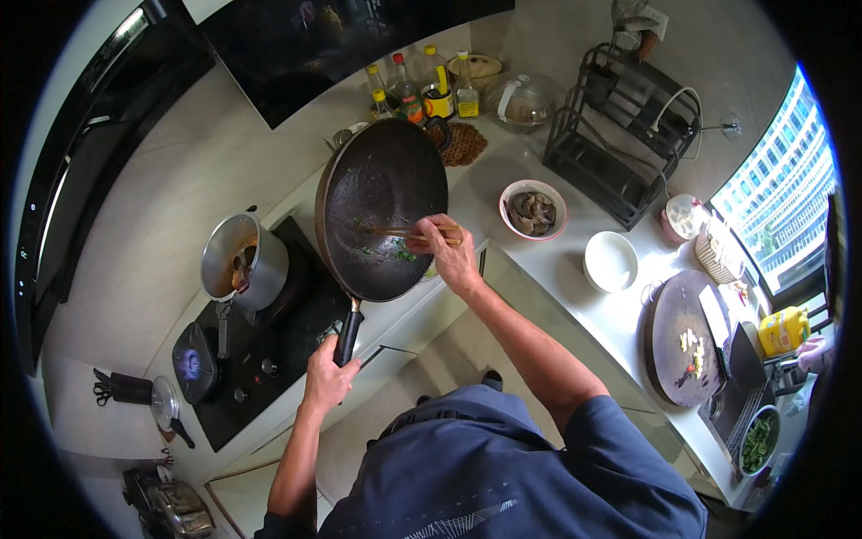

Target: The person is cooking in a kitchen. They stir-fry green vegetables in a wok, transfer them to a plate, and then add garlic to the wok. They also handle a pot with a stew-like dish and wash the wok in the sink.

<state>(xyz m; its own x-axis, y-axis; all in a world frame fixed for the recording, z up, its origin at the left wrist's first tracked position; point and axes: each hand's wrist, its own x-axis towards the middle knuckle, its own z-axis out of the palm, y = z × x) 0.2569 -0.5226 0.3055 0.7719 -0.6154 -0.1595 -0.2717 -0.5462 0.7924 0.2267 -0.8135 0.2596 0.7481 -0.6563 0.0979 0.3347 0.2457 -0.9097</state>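
Observation:
My left hand [330, 377] grips the black handle [348, 333] of a dark wok [377, 182], which is tilted steeply above the corner of the counter. In my right hand [448, 252] is a pair of wooden chopsticks [390, 231], their tips against the inner wall of the wok. Bits of chopped green vegetable [405, 255] cling to the oily surface near the tips. Part of a pale dish [431, 271] shows below the wok's lower right rim; the wok and my right hand hide most of it.
A gas burner [191, 364] burns at the left of the black hob [269, 404], beside a metal pot [246, 269]. To the right are a bowl of raw shrimp [532, 210], a white bowl [611, 261], and a round chopping board [663, 337] with a cleaver [714, 316]. Bottles [407, 91] stand behind.

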